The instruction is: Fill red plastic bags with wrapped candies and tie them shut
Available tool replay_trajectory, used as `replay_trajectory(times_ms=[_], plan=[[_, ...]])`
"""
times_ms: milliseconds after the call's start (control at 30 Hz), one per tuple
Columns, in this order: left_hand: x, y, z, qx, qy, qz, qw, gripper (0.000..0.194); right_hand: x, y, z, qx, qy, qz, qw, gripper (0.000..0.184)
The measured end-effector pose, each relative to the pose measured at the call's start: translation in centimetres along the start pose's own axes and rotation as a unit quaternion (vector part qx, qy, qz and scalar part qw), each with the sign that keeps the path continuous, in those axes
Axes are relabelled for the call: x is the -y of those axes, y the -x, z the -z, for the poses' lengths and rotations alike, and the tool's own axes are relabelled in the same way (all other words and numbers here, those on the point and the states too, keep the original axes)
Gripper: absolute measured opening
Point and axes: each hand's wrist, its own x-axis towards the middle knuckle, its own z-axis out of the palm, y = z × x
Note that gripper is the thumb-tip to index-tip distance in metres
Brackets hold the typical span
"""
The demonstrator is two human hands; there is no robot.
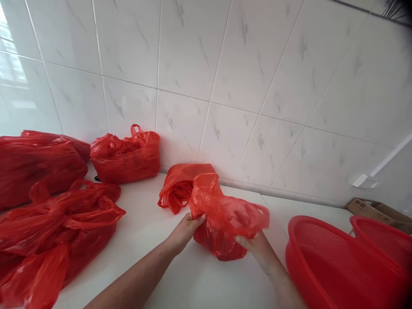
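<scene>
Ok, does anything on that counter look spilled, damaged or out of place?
Nothing stands out. The red bag in the left hand and right hand is crumpled, but no tear shows; its right end is blurred, so small damage can't be ruled out. No spill shows on the white counter.

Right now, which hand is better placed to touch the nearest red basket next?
Probably the right hand: it's nearer that red basket, while the left hand is beyond the red bag both touch.
</scene>
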Motion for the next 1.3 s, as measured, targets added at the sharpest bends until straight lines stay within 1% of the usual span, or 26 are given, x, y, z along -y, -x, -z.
replay_trajectory(times_ms=[67,133,167,233,300,333,367,400,467,500,533,567,600,633,700,767,800,900,1000,1067,1133,1167,1200,1233,1267,1300], plan=[[-0.5,0.2,-0.4,-0.01,0.037,0.01,0.999,0.035,0.9,-1.1,1.2,0.029,-0.066,-0.041,0.997,0.049],[-0.9,0.4,-0.4,-0.03,0.066,0.016,0.997,0.038,1.6,-1.7,2.2,0.023,-0.128,-0.059,0.99,0.039],[-0.9,0.5,-0.3,-0.041,0.08,0.018,0.996,0.04,1.8,-2.0,2.5,0.002,-0.144,-0.053,0.988,0.036],[-0.7,0.6,0.1,-0.055,0.119,0.033,0.991,0.041,1.7,-2.4,2.5,-0.056,-0.141,-0.044,0.987,0.032],[0.0,0.6,0.8,-0.042,0.172,0.056,0.983,0.04,1.2,-2.9,2.0,-0.103,-0.108,-0.048,0.988,0.03],[0.4,0.6,1.1,-0.027,0.196,0.066,0.978,0.039,0.8,-3.1,1.7,-0.105,-0.099,-0.049,0.988,0.033],[0.9,0.5,1.4,-0.013,0.212,0.074,0.974,0.037,0.4,-3.2,1.5,-0.084,-0.1,-0.046,0.99,0.039],[1.2,0.5,1.7,-0.005,0.221,0.077,0.972,0.035,0.0,-3.3,1.3,-0.042,-0.11,-0.042,0.992,0.048],[1.7,0.3,2.1,-0.019,0.231,0.08,0.97,0.032,-0.8,-3.1,1.4,0.082,-0.13,-0.044,0.987,0.07],[1.8,0.1,2.3,-0.036,0.235,0.082,0.968,0.032,-1.3,-3.0,1.6,0.143,-0.132,-0.052,0.98,0.076],[1.8,0.0,2.4,-0.052,0.241,0.082,0.966,0.032,-1.7,-2.8,1.9,0.186,-0.128,-0.06,0.972,0.076],[1.8,-0.1,2.5,-0.06,0.247,0.082,0.964,0.032,-2.1,-2.7,2.1,0.21,-0.126,-0.066,0.967,0.072],[1.8,-0.2,2.6,-0.06,0.256,0.08,0.962,0.034,-2.6,-2.6,2.2,0.22,-0.128,-0.072,0.964,0.067],[1.8,-0.3,2.7,-0.05,0.264,0.075,0.96,0.035,-3.0,-2.6,2.1,0.218,-0.138,-0.076,0.963,0.063],[1.9,-0.3,2.9,-0.01,0.282,0.065,0.957,0.037,-3.5,-2.6,1.6,0.191,-0.181,-0.08,0.961,0.065],[2.0,0.0,2.8,0.038,0.294,0.054,0.953,0.04,-3.6,-2.4,0.3,0.162,-0.244,-0.088,0.952,0.067],[2.0,0.2,2.7,0.059,0.296,0.047,0.952,0.042,-3.5,-2.3,-0.4,0.147,-0.275,-0.095,0.945,0.063],[1.7,1.0,1.8,0.11,0.274,0.037,0.955,0.047,-2.6,-1.6,-2.5,0.111,-0.341,-0.133,0.924,0.039],[1.3,1.7,0.5,0.153,0.227,0.069,0.959,0.046,-1.5,-1.2,-3.0,0.072,-0.396,-0.165,0.9,0.023],[1.2,1.9,-0.3,0.14,0.229,0.093,0.959,0.038,-0.7,-1.3,-2.5,0.04,-0.455,-0.179,0.871,0.018],[1.5,1.9,-1.0,0.09,0.27,0.105,0.953,0.027,0.2,-1.5,-1.8,0.018,-0.504,-0.184,0.843,0.012],[1.7,1.9,-1.2,0.064,0.296,0.11,0.947,0.025,0.6,-1.7,-1.5,0.014,-0.518,-0.176,0.837,0.011],[2.0,1.9,-1.4,0.043,0.318,0.115,0.94,0.023,0.9,-1.7,-1.4,0.016,-0.521,-0.163,0.837,0.01],[2.3,1.9,-1.6,0.026,0.337,0.12,0.933,0.023,1.2,-1.7,-1.3,0.026,-0.512,-0.149,0.846,0.01],[2.5,1.8,-1.7,0.014,0.352,0.124,0.928,0.023,1.3,-1.6,-1.3,0.035,-0.49,-0.128,0.862,0.016],[2.8,1.8,-1.8,0.004,0.363,0.13,0.923,0.023,1.3,-1.3,-1.3,0.042,-0.452,-0.103,0.885,0.029]])
